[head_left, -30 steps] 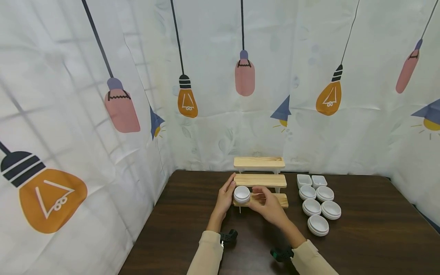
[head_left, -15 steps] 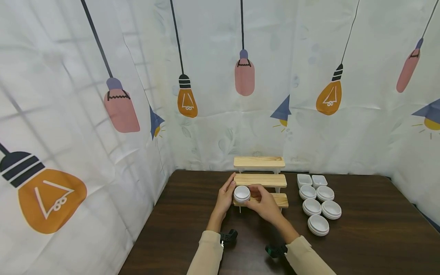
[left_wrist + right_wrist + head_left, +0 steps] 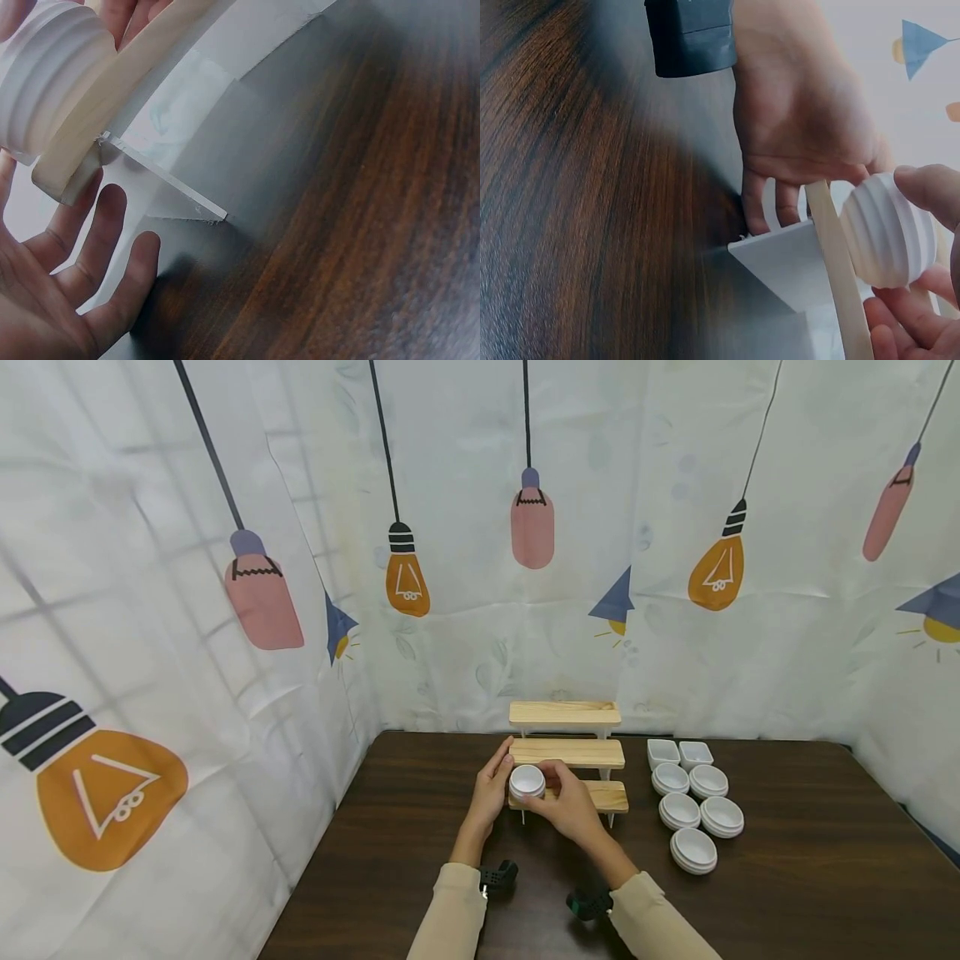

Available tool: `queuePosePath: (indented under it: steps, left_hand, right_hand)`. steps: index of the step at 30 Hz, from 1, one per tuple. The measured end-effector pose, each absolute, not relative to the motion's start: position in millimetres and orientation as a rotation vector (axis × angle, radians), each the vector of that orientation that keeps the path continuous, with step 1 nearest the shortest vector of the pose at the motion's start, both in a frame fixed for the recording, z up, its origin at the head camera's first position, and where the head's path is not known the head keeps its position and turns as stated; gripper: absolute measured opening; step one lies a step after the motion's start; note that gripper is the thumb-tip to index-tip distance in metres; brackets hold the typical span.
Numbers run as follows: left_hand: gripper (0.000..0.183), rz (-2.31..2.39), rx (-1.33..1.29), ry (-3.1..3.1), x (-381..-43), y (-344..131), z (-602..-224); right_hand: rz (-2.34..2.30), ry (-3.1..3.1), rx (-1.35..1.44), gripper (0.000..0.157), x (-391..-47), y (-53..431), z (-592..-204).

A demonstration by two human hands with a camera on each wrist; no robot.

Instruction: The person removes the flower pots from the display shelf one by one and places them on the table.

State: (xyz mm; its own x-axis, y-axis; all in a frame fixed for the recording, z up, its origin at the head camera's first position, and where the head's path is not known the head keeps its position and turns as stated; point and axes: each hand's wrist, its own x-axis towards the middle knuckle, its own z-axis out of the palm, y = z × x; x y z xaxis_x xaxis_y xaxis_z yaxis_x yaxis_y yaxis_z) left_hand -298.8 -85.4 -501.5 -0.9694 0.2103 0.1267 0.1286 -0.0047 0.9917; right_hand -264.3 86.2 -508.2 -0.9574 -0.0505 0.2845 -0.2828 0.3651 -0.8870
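Observation:
A short stack of small white ridged bowls (image 3: 527, 782) stands at the left end of the lowest wooden shelf (image 3: 609, 795) of a three-step stand. My right hand (image 3: 570, 808) holds this stack from its right side; in the right wrist view the thumb (image 3: 934, 196) lies against the upper bowl and the fingers (image 3: 907, 315) reach around the far side. My left hand (image 3: 487, 797) lies along the left end of the stand, fingers extended. In the left wrist view, its fingers (image 3: 101, 232) spread at the shelf's end beside the white support leg (image 3: 169, 180).
Two higher wooden shelves (image 3: 562, 752) rise behind the lowest one. To the right on the dark table (image 3: 810, 843) stand several stacks of round white bowls (image 3: 693, 850), with two square white dishes (image 3: 663, 752) behind them. A patterned curtain (image 3: 465, 652) hangs close behind.
My right hand has moved left and its fingers have closed in around the bowl stack. The left hand and the stack have stayed in place.

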Motion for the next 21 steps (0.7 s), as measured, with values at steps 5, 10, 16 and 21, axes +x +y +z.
queuePosePath:
  steps: [5, 10, 16, 21]
  left_hand:
    - [0.047, 2.158, 0.37, 2.171, -298.8, -85.2, -502.4]
    - [0.046, 2.168, 0.372, 2.17, -298.7, -84.4, -502.9]
    - [0.046, 2.183, 0.354, 2.177, -303.1, -81.6, -509.9]
    - [0.047, 2.156, 0.376, 2.194, -298.9, -84.3, -503.4]
  right_hand:
    - [1.603, -2.437, 0.258, 0.055, -265.1, 83.4, -509.2]
    - [1.6, -2.447, 0.226, 0.054, -265.6, 83.1, -509.4]
    - [1.58, -2.456, 0.234, 0.054, -265.6, 85.3, -511.4]
    - [1.592, -2.462, 0.248, 0.054, -265.6, 86.7, -512.3]
